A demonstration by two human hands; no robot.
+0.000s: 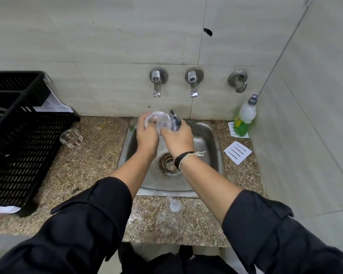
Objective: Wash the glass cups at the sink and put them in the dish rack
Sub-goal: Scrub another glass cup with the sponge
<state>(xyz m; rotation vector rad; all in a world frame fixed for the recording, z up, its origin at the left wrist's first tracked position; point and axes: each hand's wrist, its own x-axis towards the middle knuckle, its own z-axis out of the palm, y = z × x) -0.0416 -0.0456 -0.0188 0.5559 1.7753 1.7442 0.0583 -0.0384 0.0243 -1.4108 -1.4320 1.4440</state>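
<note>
The left hand [147, 135] has its grip curled round a glass cup [158, 120] held on its side over the sink [208, 135], mouth toward the right hand [179, 139], whose grip pinches a dark scrubber [175, 118] against it. A second cup [71, 137] stands on the table, just beside the black dish rack [18, 139], nearer the left hand. Speckled stone, tiled wall behind.

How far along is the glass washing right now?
Nothing visibly racked: the black dish rack shows no cups. In hand: left hand holds a glass cup over the sink; right hand scrubs with a sponge. Left: second cup on the counter.
</note>
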